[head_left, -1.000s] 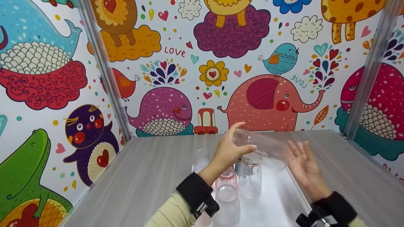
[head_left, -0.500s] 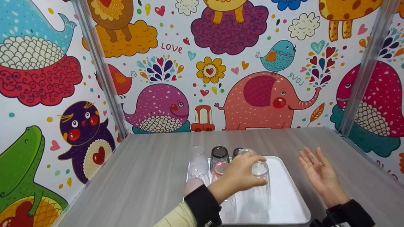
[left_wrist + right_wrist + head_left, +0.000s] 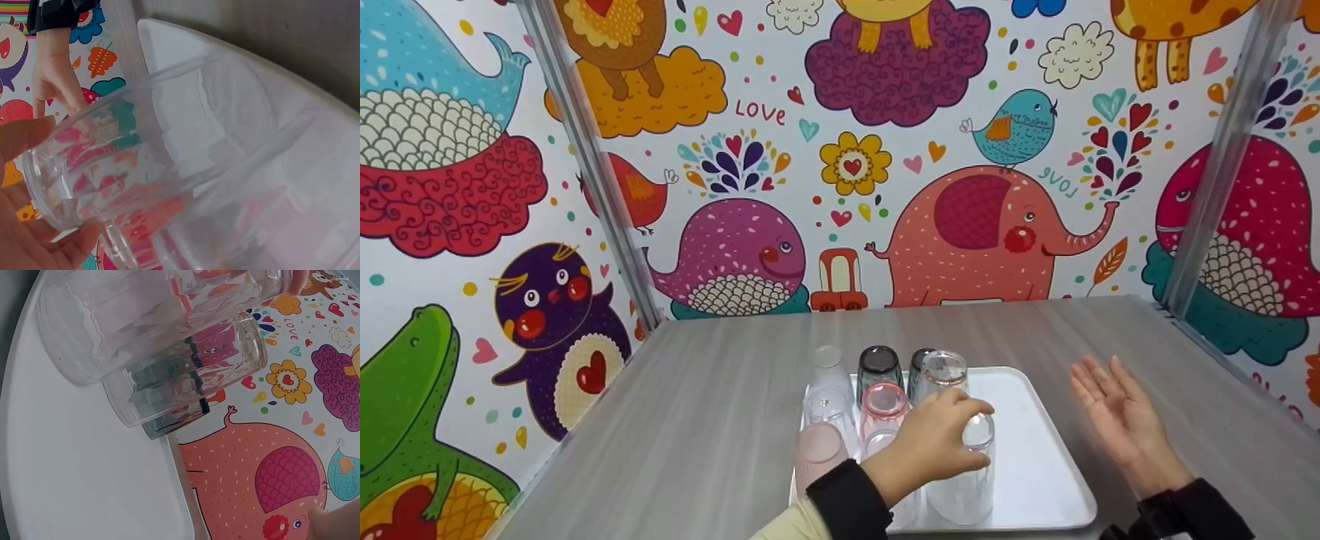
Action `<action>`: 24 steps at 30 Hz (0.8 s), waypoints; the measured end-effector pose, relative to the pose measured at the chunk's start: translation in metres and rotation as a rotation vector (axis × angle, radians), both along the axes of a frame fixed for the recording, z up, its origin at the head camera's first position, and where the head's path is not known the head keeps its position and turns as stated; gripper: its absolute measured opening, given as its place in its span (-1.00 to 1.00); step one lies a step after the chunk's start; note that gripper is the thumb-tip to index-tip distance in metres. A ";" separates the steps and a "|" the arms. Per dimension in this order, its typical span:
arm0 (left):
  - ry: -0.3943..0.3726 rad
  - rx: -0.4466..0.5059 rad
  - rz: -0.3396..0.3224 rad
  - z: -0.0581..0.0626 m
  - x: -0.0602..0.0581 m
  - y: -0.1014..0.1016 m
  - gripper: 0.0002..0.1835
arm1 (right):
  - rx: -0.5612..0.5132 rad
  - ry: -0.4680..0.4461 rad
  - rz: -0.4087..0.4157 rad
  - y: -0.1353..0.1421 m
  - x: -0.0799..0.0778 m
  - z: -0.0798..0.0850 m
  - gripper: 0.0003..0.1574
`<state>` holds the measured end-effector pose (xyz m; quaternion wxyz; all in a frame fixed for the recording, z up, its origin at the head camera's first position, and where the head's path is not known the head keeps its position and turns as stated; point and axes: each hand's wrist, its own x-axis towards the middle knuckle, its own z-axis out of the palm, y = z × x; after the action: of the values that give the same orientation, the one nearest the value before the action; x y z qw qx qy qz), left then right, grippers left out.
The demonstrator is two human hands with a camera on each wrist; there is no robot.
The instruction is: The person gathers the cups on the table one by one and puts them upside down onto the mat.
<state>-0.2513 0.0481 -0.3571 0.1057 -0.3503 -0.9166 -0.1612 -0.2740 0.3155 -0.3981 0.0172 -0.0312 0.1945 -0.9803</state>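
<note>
My left hand grips a clear drinking glass by its upturned base, thumb on one side and fingers on the other. Mouth down, this glass stands at the front of the white tray; the left wrist view shows its ribbed clear wall close up. Just behind it is another upturned clear glass. Out past the tray's right edge, my right hand is held palm up with fingers extended, holding nothing. My left hand hides part of a clear glass to its left.
Upturned glasses crowd the tray's left half: two dark grey glasses at the back, a pink-rimmed glass, a frosted pink glass and clear ones. Grey wood-look table surrounds the tray, with a cartoon-printed wall behind.
My left hand has brought the clear glass from a tilted position in the air down to the tray's front, mouth down. My right hand has moved away from the glass to the right.
</note>
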 end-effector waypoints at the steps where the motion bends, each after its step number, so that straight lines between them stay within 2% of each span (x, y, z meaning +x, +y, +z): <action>1: -0.008 0.002 0.001 0.000 0.000 -0.001 -0.47 | 0.001 -0.001 0.001 0.000 0.000 -0.001 -0.04; 14: -0.139 -0.010 0.080 0.000 -0.004 -0.001 -0.47 | 0.011 -0.039 -0.019 0.008 0.004 -0.007 -0.03; 17: -0.171 -0.006 0.080 0.002 -0.003 -0.003 -0.38 | 0.014 -0.052 -0.022 0.009 0.005 -0.006 -0.03; 19: -0.194 0.049 0.060 0.006 -0.002 -0.008 -0.31 | 0.012 -0.061 -0.019 0.010 0.006 -0.006 -0.02; 21: -0.212 0.147 0.039 0.015 -0.001 -0.020 -0.25 | 0.078 -0.043 -0.034 0.015 0.008 -0.007 -0.01; 22: -0.215 0.213 0.031 0.021 0.000 -0.029 -0.23 | 0.160 -0.028 -0.053 0.018 0.009 -0.007 0.00; 24: -0.188 0.337 0.035 0.031 -0.001 -0.053 -0.24 | 0.457 0.007 -0.124 0.027 0.011 -0.008 -0.01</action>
<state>-0.2523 -0.0052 -0.3256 0.0794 -0.2952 -0.8883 -0.3427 -0.2629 0.3426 -0.4061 -0.0371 -0.0180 0.4131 -0.9097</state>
